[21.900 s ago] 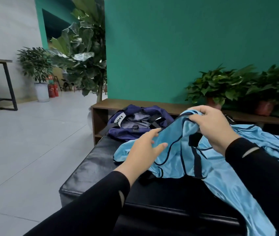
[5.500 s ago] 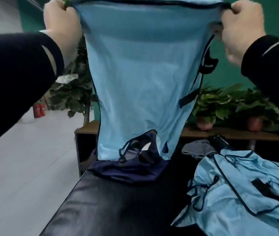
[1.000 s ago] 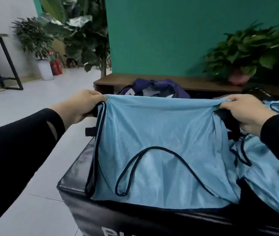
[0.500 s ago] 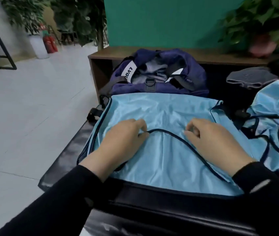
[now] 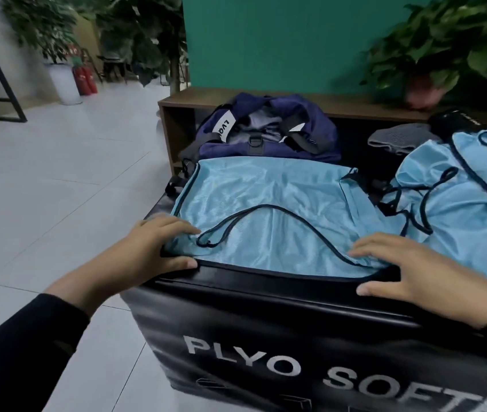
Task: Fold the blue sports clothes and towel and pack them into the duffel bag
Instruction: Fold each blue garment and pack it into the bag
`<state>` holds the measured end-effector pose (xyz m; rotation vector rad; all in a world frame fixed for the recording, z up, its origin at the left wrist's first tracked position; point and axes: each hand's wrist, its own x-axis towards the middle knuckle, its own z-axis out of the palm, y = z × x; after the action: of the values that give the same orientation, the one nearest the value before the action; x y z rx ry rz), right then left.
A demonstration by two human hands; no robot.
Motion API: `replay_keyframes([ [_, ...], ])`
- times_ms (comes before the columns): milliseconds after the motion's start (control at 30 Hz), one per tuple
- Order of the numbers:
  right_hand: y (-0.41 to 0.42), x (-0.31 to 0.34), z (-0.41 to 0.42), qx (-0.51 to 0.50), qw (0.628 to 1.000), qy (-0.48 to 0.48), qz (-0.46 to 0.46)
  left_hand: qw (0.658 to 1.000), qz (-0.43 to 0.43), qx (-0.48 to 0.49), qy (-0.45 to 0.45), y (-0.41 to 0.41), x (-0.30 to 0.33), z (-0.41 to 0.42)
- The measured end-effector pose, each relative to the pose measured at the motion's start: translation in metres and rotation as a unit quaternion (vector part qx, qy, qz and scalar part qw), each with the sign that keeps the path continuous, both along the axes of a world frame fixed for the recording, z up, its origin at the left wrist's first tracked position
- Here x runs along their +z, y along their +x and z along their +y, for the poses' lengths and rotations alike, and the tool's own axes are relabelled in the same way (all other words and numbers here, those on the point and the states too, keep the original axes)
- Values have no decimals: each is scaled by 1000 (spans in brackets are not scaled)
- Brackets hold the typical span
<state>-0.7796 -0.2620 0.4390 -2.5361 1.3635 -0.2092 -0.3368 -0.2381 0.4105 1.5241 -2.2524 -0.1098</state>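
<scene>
Blue vest (image 5: 269, 203) flat on plyo box (image 5: 266, 328), both grips pinching its near corners, duffel bag (image 5: 266, 129) behind.

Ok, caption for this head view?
Both hands, left hand and right hand, grasp the blue garment's near edge on a black box.
</scene>
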Motion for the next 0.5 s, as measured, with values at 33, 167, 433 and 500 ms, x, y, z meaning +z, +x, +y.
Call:
replay_keyframes([
  [33,-2,-2,1,-8,1000,-2,0,1000,17,4,1,-1,0,3],
  [167,6,-8,-3,-56,997,-53,-7,999,35,30,-5,-2,2,1],
  [433,29,-20,-12,-135,984,-99,-53,986,120,115,-24,-13,3,-2],
  [500,27,-7,-8,-143,981,-65,-110,979,166,119,4,-13,15,3],
])
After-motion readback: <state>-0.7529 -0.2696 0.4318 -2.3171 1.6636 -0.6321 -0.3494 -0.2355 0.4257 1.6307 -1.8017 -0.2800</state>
